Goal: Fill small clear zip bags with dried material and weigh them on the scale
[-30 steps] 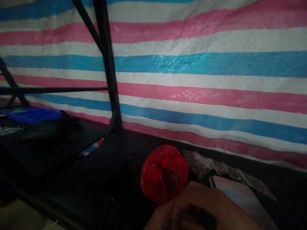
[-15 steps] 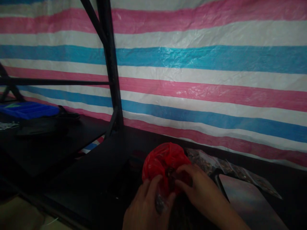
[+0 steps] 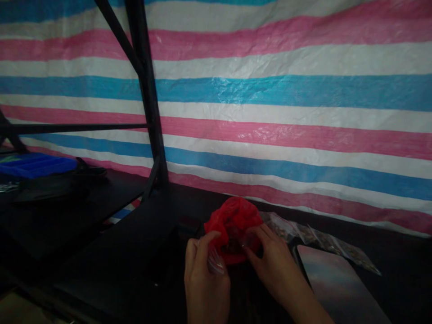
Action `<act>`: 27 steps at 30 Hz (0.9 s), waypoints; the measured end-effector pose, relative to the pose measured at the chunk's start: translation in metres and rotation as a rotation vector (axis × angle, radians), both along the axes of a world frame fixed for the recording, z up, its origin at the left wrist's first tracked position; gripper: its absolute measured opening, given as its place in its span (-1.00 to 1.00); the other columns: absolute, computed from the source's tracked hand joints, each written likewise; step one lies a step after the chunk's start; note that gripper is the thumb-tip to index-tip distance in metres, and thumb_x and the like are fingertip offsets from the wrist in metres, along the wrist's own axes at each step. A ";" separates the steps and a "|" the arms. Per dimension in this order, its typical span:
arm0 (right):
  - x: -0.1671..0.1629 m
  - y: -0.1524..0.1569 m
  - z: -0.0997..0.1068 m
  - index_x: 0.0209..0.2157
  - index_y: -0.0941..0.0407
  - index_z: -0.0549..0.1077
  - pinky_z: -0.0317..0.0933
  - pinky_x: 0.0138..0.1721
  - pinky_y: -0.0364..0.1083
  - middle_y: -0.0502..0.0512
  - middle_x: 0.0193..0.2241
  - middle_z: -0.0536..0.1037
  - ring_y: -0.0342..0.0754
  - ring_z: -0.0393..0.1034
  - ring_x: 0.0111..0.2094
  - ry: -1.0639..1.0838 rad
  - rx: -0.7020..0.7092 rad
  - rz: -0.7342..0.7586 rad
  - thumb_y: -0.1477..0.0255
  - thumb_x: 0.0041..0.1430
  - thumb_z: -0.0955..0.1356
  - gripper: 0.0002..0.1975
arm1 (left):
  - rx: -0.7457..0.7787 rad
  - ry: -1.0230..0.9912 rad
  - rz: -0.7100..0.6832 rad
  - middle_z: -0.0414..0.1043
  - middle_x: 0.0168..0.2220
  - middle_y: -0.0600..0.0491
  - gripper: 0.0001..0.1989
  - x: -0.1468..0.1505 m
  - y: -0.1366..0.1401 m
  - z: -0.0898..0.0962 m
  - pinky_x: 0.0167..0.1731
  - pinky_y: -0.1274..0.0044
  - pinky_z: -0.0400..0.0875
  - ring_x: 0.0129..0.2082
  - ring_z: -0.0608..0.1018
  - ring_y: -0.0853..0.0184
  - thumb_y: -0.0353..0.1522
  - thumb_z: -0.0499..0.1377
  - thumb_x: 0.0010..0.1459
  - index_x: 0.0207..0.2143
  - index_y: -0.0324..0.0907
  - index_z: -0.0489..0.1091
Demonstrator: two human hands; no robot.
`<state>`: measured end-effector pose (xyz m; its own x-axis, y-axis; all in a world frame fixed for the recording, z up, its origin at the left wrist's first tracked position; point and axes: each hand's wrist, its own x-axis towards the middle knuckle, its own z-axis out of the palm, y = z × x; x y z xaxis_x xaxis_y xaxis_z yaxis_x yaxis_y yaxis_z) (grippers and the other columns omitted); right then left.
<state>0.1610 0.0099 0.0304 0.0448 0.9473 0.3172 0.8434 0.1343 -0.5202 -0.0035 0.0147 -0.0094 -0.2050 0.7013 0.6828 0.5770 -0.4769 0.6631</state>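
Note:
A red plastic bag (image 3: 236, 209) stands on the black shelf in front of me, its mouth open and small dark pieces inside, too dim to name. At the near left of its mouth, my left hand (image 3: 207, 279) is closed on a small clear plastic bag (image 3: 216, 262), which shows between thumb and fingers. My right hand (image 3: 272, 261) is at the right side of the red bag, thumb and fingers bent around its edge. Whether something small is also between those fingertips is hidden.
Clear zip bags (image 3: 324, 240) of small brownish pieces lie in a row behind a flat, pale-topped device (image 3: 337, 283) on the right. A black upright post (image 3: 148, 103) rises at the left. Beyond it, a blue tray (image 3: 37, 165) lies on another black surface. Striped sheeting (image 3: 286, 135) hangs behind.
My right hand has drawn back from the middle of the red bag's mouth to its right edge. My left hand has closed around the clear bag. The view has shifted slightly.

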 end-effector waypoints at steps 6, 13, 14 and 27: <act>-0.001 -0.008 0.007 0.04 0.02 0.58 0.38 0.16 0.12 0.19 0.08 0.54 0.16 0.50 0.10 0.021 0.087 0.065 0.66 0.20 0.35 -0.57 | 0.151 0.050 -0.026 0.39 -0.35 0.12 -0.73 -0.006 -0.007 0.006 -0.44 0.57 0.47 -0.44 0.55 0.36 -0.56 0.12 0.24 -0.16 -0.05 0.51; -0.003 -0.020 0.014 -0.05 -0.02 0.63 0.39 0.12 0.17 0.15 0.02 0.60 0.17 0.50 0.08 -0.111 0.068 0.168 0.71 0.24 0.29 -0.55 | 0.039 0.015 -0.061 0.41 -0.37 0.12 -0.82 -0.006 -0.003 -0.002 -0.42 0.55 0.49 -0.44 0.56 0.35 -0.50 0.17 0.24 -0.22 -0.06 0.51; -0.001 -0.021 0.014 -0.04 -0.03 0.63 0.39 0.12 0.15 0.14 0.01 0.60 0.16 0.50 0.07 -0.098 0.066 0.176 0.71 0.26 0.29 -0.56 | 0.006 -0.019 -0.058 0.43 -0.36 0.11 -0.84 -0.005 -0.002 -0.002 -0.41 0.53 0.50 -0.43 0.57 0.33 -0.47 0.19 0.23 -0.22 -0.06 0.52; 0.008 -0.030 0.020 -0.08 0.01 0.64 0.26 0.15 0.28 0.14 0.03 0.64 0.30 0.43 0.12 -0.259 -0.011 -0.093 0.61 0.24 0.40 -0.70 | -0.233 -0.239 -0.005 0.49 -0.12 -0.01 -0.67 -0.007 -0.004 -0.003 -0.15 0.24 0.55 -0.11 0.61 0.08 -0.40 0.20 0.08 -0.06 -0.06 0.46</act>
